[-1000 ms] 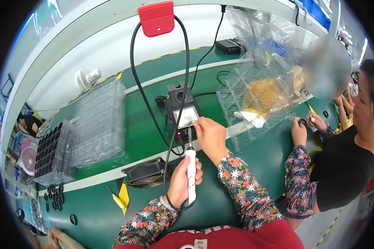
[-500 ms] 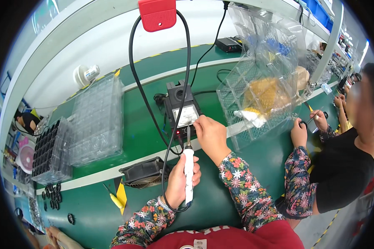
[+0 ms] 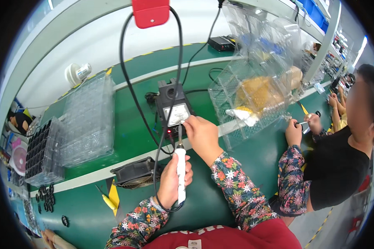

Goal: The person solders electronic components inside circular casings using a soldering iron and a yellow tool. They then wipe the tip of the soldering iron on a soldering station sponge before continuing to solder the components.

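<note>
My left hand [image 3: 168, 184] is wrapped round the white handle of a soldering iron [image 3: 180, 176], its metal tip pointing away from me. The tip reaches the near edge of a black soldering station [image 3: 167, 92] with a pale, silvery tray [image 3: 178, 114] on top and a small red light. Close by that tip, my right hand [image 3: 202, 135] is pinched at the tray's near right corner. Whatever lies between its fingertips is too small to make out. The iron's black cable [image 3: 124, 70] loops up through a red holder [image 3: 151, 12].
A black fan [image 3: 135, 172] and a yellow-handled tool [image 3: 108, 202] lie left of my left hand. Clear plastic trays [image 3: 87, 118], a black-celled tray [image 3: 43, 151] and black round parts [image 3: 47, 199] stand further left. Bagged trays [image 3: 224, 99] are beyond my right hand; a co-worker [image 3: 336, 170] sits at right.
The whole view has shifted slightly, so the scene sits a little further left and higher. Both hands keep nearly the same places at the station. The co-worker's hands have moved a little.
</note>
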`<state>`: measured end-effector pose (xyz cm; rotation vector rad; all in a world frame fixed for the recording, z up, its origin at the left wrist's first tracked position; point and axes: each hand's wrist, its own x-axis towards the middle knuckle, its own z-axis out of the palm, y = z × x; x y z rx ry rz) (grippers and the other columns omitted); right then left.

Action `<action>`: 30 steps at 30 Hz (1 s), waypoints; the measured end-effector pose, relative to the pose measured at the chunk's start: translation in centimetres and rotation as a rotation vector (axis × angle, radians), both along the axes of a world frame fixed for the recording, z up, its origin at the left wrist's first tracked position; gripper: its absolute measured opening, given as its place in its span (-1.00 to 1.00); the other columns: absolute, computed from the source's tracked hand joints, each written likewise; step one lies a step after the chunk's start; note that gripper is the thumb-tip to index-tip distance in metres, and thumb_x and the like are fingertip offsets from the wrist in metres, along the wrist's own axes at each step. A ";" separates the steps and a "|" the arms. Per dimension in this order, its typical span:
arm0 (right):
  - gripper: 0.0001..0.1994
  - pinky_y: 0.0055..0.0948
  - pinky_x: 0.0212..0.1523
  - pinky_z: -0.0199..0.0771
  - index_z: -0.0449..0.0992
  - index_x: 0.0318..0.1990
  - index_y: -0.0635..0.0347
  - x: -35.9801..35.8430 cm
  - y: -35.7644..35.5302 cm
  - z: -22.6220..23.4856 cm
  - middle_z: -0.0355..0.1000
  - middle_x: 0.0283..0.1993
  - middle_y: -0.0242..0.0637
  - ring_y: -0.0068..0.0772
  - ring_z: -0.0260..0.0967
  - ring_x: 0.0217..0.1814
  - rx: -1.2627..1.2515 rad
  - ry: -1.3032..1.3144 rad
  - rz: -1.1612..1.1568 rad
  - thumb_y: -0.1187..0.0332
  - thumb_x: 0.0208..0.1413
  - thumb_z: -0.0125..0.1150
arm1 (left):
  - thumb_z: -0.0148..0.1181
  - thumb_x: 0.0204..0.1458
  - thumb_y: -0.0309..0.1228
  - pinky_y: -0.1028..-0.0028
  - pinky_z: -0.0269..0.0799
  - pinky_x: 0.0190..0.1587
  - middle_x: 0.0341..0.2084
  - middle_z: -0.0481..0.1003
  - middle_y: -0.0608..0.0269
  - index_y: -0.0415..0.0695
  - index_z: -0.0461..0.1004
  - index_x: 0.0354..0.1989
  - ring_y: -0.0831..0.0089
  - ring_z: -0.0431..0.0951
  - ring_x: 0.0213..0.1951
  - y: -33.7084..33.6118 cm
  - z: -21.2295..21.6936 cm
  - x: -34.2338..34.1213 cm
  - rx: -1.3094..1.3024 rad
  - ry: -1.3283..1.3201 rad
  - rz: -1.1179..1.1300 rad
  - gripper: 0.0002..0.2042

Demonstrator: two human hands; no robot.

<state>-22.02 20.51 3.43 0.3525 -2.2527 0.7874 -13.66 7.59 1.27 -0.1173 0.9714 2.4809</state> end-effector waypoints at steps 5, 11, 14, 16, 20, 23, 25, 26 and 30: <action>-0.88 -0.18 -0.53 0.28 0.36 -0.55 0.20 -1.0 -0.2 -0.8 0.31 -0.60 -0.17 -0.07 0.32 -0.53 -0.028 0.013 -0.016 0.41 -0.11 0.16 | -0.20 0.18 -0.10 0.66 0.01 -0.75 -0.65 0.18 0.39 -0.15 0.28 -0.22 0.64 0.13 -0.71 0.4 0.7 -0.1 0.001 -0.063 0.032 -0.67; -0.90 -0.22 -0.54 0.27 0.35 -0.55 0.19 -0.7 -0.6 -0.5 0.27 -0.61 -0.22 -0.13 0.31 -0.53 -0.081 0.004 -0.022 0.44 -0.12 0.14 | -0.24 0.19 -0.07 0.66 0.02 -0.71 -0.62 0.21 0.37 -0.16 0.26 -0.21 0.63 0.17 -0.68 0.1 0.3 -0.2 -0.014 -0.012 0.046 -0.64; -0.91 -0.22 -0.54 0.27 0.35 -0.55 0.19 -0.6 -0.4 -0.5 0.27 -0.62 -0.22 -0.13 0.31 -0.53 -0.087 -0.017 -0.034 0.45 -0.11 0.13 | -0.24 0.19 -0.08 0.65 0.02 -0.71 -0.61 0.22 0.36 -0.16 0.27 -0.22 0.63 0.17 -0.68 0.5 0.5 -0.2 0.003 -0.016 0.037 -0.64; -0.91 -0.23 -0.54 0.27 0.35 -0.54 0.19 -0.5 -0.4 -0.3 0.27 -0.62 -0.22 -0.12 0.31 -0.53 -0.091 -0.011 -0.031 0.45 -0.11 0.13 | -0.24 0.19 -0.08 0.65 0.03 -0.71 -0.62 0.22 0.36 -0.16 0.27 -0.22 0.63 0.17 -0.68 0.5 0.7 -0.1 0.004 -0.021 0.043 -0.65; -0.90 -0.22 -0.53 0.28 0.35 -0.54 0.20 -0.8 -0.6 -0.5 0.28 -0.61 -0.20 -0.10 0.32 -0.52 -0.098 -0.026 -0.051 0.44 -0.09 0.13 | -0.24 0.19 -0.09 0.64 0.03 -0.72 -0.62 0.22 0.36 -0.16 0.27 -0.23 0.62 0.17 -0.69 0.3 0.5 0.1 0.016 -0.039 0.045 -0.65; -0.90 -0.21 -0.52 0.29 0.35 -0.53 0.20 -0.9 -0.6 -0.5 0.29 -0.60 -0.19 -0.08 0.32 -0.51 -0.167 -0.035 -0.029 0.44 -0.08 0.12 | -0.24 0.19 -0.09 0.63 0.03 -0.73 -0.63 0.22 0.35 -0.16 0.26 -0.23 0.62 0.17 -0.70 0.3 0.7 0.2 -0.016 -0.029 0.064 -0.65; -0.90 -0.20 -0.51 0.29 0.36 -0.52 0.21 -0.8 -0.7 -0.4 0.29 -0.59 -0.18 -0.06 0.32 -0.51 -0.216 -0.022 -0.016 0.44 -0.07 0.11 | -0.24 0.19 -0.09 0.63 0.03 -0.73 -0.63 0.22 0.35 -0.16 0.27 -0.22 0.61 0.16 -0.70 0.3 0.7 0.2 -0.015 -0.023 0.058 -0.65; -0.91 -0.19 -0.51 0.29 0.36 -0.52 0.21 -0.7 -0.8 -0.3 0.30 -0.59 -0.18 -0.06 0.32 -0.51 -0.238 -0.031 0.008 0.44 -0.06 0.11 | -0.24 0.19 -0.09 0.63 0.03 -0.73 -0.63 0.22 0.35 -0.17 0.27 -0.22 0.61 0.16 -0.70 0.3 0.6 0.2 0.002 -0.030 0.059 -0.65; -0.93 -0.17 -0.49 0.29 0.38 -0.49 0.22 -0.6 -0.5 -0.1 0.32 -0.58 -0.16 -0.04 0.33 -0.50 -0.221 -0.101 0.066 0.44 -0.06 0.10 | -0.24 0.19 -0.09 0.64 0.04 -0.73 -0.63 0.23 0.34 -0.18 0.28 -0.19 0.62 0.16 -0.70 0.2 0.5 0.2 0.039 -0.032 0.054 -0.63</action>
